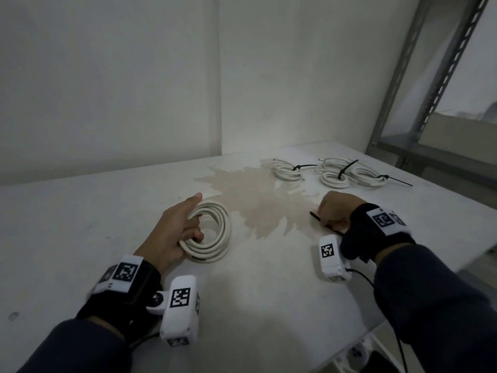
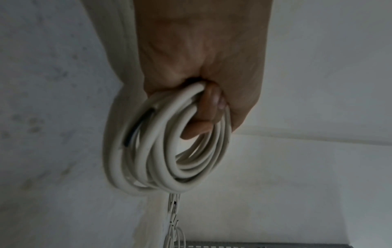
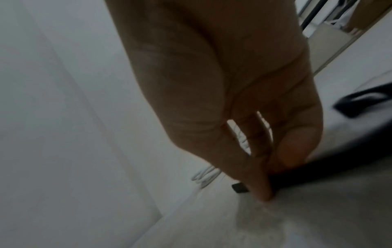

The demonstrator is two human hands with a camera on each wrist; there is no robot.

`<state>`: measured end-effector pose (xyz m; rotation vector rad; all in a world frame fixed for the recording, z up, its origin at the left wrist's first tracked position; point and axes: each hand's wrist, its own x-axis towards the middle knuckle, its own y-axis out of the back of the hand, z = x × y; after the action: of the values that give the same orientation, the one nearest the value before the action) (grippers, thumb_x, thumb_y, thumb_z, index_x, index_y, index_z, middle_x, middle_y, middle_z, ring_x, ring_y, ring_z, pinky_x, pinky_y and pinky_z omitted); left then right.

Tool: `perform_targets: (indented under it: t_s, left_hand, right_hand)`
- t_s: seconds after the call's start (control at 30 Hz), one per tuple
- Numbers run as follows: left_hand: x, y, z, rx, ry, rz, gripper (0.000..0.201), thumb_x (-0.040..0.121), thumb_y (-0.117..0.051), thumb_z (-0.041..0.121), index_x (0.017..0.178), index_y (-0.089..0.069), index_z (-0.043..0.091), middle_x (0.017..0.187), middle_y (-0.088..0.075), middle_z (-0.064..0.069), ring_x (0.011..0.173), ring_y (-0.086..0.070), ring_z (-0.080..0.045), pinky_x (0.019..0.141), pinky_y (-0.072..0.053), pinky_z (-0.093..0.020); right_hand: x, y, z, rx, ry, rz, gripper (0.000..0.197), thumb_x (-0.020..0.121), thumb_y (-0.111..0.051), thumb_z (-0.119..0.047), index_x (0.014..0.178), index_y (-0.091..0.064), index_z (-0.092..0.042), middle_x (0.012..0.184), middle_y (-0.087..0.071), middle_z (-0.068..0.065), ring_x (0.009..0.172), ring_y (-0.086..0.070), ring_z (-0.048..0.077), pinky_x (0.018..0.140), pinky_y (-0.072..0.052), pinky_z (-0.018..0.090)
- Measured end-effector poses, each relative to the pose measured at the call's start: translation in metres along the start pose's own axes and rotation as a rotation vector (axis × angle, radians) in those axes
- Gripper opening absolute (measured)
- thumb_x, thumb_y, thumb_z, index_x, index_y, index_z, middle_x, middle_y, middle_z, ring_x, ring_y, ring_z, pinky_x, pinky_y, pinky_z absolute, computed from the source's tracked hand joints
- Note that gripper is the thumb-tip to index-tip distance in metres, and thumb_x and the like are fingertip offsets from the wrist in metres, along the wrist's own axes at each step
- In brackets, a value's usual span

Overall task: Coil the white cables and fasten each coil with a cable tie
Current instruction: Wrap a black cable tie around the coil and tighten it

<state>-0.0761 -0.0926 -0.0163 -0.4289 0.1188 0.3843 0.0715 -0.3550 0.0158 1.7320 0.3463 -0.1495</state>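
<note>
You face a white desk (image 1: 80, 211) set into a corner of plain white walls (image 1: 107, 76). A brownish stain (image 1: 255, 200) marks the desk. Right of the desk stands a grey metal shelving rack (image 1: 403, 103). Lighting is dim.

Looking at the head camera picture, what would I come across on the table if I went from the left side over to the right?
left hand gripping the untied coil → brownish stain → right hand pinching a black cable tie. Farther back on the table, three tied coils lie toward the right.
</note>
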Motion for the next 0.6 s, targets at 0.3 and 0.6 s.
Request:
perform_targets:
  t_s: [0.3,0.6]
  left_hand:
    - [0.001,0.013,0.004,-0.094,0.046,0.036,0.051,0.094,-0.047,0.053,0.059,-0.039,0.016,0.036,-0.021,0.005,0.024,-0.017,-0.007,0.032,-0.032,-0.013]
    - [0.012,0.025,0.004,-0.111,0.068,0.03,0.037,0.093,-0.041,0.017,0.056,-0.045,0.012,0.038,-0.024,0.004,0.026,-0.014,-0.005,0.029,-0.024,-0.011]
  right_hand:
    - [-0.046,0.008,-0.101,1.191,0.579,-0.309,0.02,0.087,-0.057,0.006,0.081,-0.064,-0.011,0.072,-0.062,-0.001,0.057,-0.059,0.01,0.057,-0.052,0.019]
    - [-0.036,-0.034,-0.16,1.209,0.684,-0.359,0.017,0.082,-0.065,0.005,0.075,-0.063,-0.011,0.067,-0.068,0.002,0.059,-0.065,0.01,0.05,-0.047,0.015]
